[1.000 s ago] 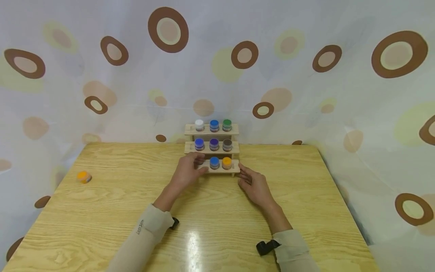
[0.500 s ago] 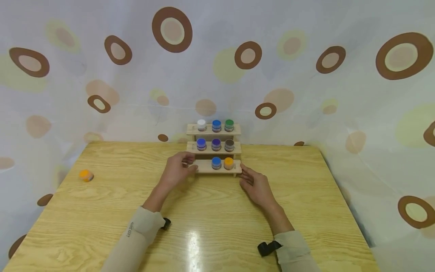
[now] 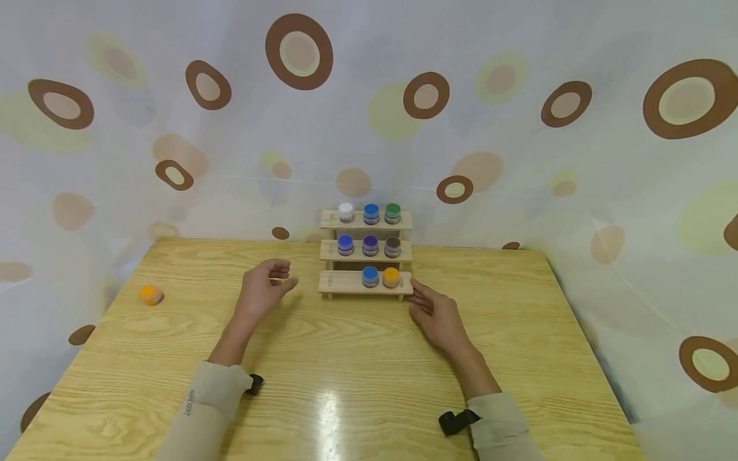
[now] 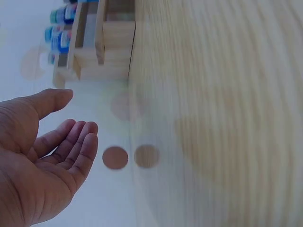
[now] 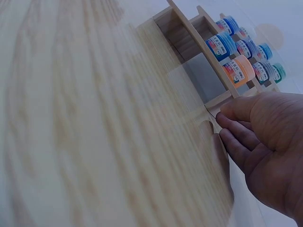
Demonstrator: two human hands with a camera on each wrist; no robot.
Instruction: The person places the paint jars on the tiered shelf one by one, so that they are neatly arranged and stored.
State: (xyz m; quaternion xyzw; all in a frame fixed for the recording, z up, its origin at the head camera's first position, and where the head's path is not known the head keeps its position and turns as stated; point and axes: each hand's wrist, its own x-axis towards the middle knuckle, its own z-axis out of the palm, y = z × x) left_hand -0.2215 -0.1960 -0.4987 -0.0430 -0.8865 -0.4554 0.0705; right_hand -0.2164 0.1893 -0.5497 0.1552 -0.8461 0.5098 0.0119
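Note:
A three-step wooden rack (image 3: 340, 282) stands against the back of the table, bearing several small paint jars. A blue jar (image 3: 370, 276) and an orange jar (image 3: 391, 277) sit on its lowest step, whose left part is bare. My right hand (image 3: 441, 320) is at that step's right end, fingertips touching it; in the right wrist view its thumb (image 5: 236, 108) overlaps the corner below the orange jar. To the left of the rack, apart from it, my left hand (image 3: 262, 291) hovers with relaxed fingers and an empty palm. Another orange jar (image 3: 151, 294) lies tilted at far left.
On the middle step are a violet-blue jar (image 3: 344, 244), a purple one and a dark one. The top step bears a white jar (image 3: 346, 212), a blue one and a green one. A patterned cloth (image 3: 496, 141) hangs right behind the wooden table (image 3: 323, 358).
My left hand has come away from the left end of the rack and moved left, uncovering that part of the lowest step. The right hand stays at the right end.

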